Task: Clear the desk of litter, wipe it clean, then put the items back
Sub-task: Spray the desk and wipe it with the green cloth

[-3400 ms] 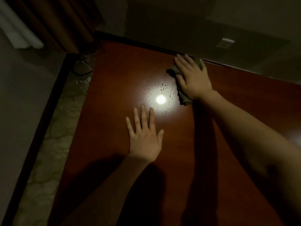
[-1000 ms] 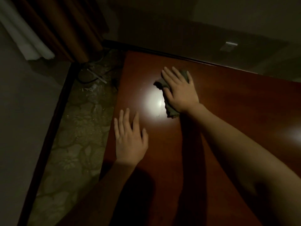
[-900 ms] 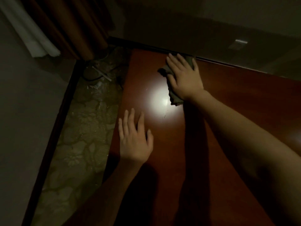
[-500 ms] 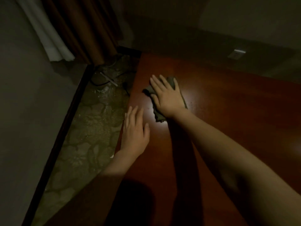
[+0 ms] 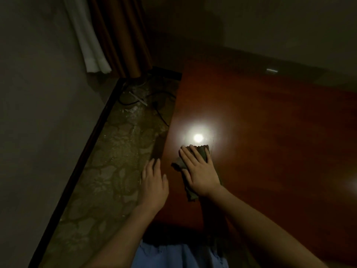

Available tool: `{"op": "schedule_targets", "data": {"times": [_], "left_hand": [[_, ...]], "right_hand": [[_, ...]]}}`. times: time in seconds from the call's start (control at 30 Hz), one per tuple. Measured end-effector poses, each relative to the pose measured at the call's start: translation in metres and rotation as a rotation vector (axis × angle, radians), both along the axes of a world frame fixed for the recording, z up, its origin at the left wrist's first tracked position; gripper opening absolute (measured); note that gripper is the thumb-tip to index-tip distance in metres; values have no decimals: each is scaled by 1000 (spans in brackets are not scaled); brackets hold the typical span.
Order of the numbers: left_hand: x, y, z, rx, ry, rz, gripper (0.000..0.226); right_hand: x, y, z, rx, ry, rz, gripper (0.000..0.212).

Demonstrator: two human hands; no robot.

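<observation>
A red-brown wooden desk [image 5: 270, 136] fills the right half of the head view, with a bright light reflection on its top. My right hand [image 5: 199, 171] lies flat with straight fingers on a dark grey-green cloth [image 5: 190, 192], pressing it onto the desk near the left front corner. The cloth shows beyond the fingertips and beside the wrist. My left hand [image 5: 154, 185] lies flat at the desk's left edge, fingers straight and reaching partly past the edge.
Patterned carpet [image 5: 108, 175] runs left of the desk, bounded by a dark skirting board. A black cable [image 5: 160, 115] and small white debris [image 5: 135, 105] lie on the floor near brown and white curtains [image 5: 108, 39]. A wall socket [image 5: 272, 70] sits behind the desk.
My right hand has drawn the cloth back toward me and to the left, from the desk's far edge to near its front corner. My left hand slid left to the desk's edge.
</observation>
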State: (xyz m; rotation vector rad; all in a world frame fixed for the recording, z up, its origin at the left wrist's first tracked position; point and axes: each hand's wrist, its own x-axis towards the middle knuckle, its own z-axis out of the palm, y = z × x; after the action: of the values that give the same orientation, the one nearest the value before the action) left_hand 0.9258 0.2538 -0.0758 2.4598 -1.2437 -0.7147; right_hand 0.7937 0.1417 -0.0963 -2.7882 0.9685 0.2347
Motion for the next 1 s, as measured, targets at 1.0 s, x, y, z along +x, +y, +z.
{"op": "schedule_targets", "data": {"times": [1.0], "left_hand": [[1,-130,10,-155,-11,38,57]], "right_hand": [[86,-116,1,109,-40,-62,61]]}}
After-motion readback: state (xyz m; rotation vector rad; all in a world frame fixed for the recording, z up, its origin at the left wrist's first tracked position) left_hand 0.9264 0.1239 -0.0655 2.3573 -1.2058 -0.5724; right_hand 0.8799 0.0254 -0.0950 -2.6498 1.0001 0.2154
